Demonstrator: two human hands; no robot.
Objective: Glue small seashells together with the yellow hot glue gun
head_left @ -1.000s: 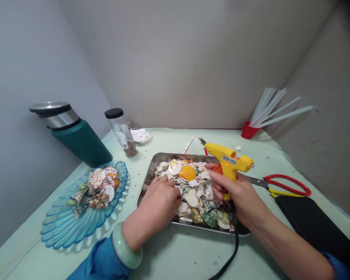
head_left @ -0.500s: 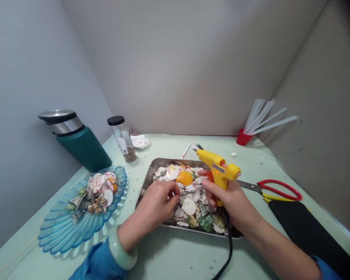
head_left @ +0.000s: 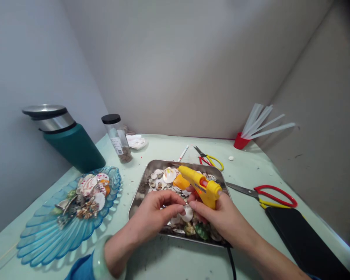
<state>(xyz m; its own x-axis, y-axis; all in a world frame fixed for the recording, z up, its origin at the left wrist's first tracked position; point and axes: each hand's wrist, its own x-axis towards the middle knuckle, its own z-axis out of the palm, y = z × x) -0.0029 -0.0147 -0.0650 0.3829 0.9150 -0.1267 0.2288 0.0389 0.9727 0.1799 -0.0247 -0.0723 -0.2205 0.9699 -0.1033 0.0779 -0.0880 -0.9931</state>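
Note:
My right hand (head_left: 221, 217) grips a yellow hot glue gun (head_left: 200, 186), its nozzle pointing up and left over a steel tray (head_left: 135, 198) full of seashells. My left hand (head_left: 153, 212) hovers over the tray's front with thumb and fingers pinched together, close to a white shell (head_left: 188, 213) between both hands. What the pinch holds is too small to make out. A pale green bangle (head_left: 97, 262) sits on my left wrist. The gun's black cord (head_left: 231, 264) runs down off the front edge.
A blue glass shell-shaped dish (head_left: 46, 237) with glued shells lies left. Behind it stand a teal flask (head_left: 70, 142) and a clear jar (head_left: 118, 138). Small scissors (head_left: 208, 159), large red scissors (head_left: 268, 192), a red cup of glue sticks (head_left: 242, 142) and a black pad (head_left: 303, 237) lie right.
My right hand brought the glue gun down and left, toward my left hand over the tray. My left hand lifted from the shells into a pinch. The small scissors became visible behind the gun.

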